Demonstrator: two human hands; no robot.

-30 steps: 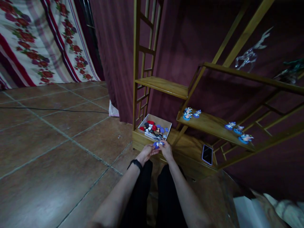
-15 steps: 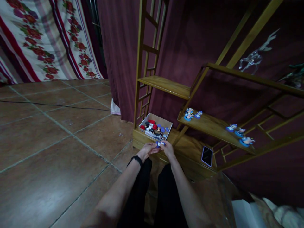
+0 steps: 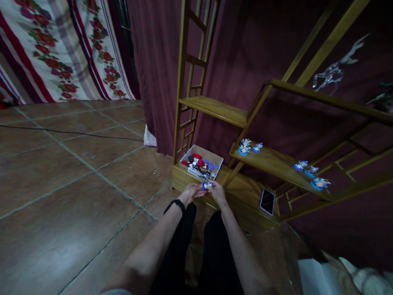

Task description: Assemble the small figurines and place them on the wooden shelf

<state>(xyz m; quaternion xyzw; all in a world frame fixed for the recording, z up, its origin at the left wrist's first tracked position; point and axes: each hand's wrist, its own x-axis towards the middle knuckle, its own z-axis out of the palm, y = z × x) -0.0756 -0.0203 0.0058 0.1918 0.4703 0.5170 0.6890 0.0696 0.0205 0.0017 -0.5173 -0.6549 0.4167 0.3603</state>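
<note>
The person wore dark trousers (image 3: 215, 246), plain and close to black, covering both legs and knees. Around the left wrist sat a black band (image 3: 179, 202), fairly broad; whether it was a watch or a bracelet was too small to tell. Both forearms (image 3: 238, 237) were bare, as were the left grip (image 3: 192, 192) and right grip (image 3: 217, 192). A pale greyish edge of cloth (image 3: 116, 291) showed by the left arm.

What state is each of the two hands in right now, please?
Left hand: closed, holding a purple-and-white figurine.
Right hand: closed, fingers on the same figurine.
</note>
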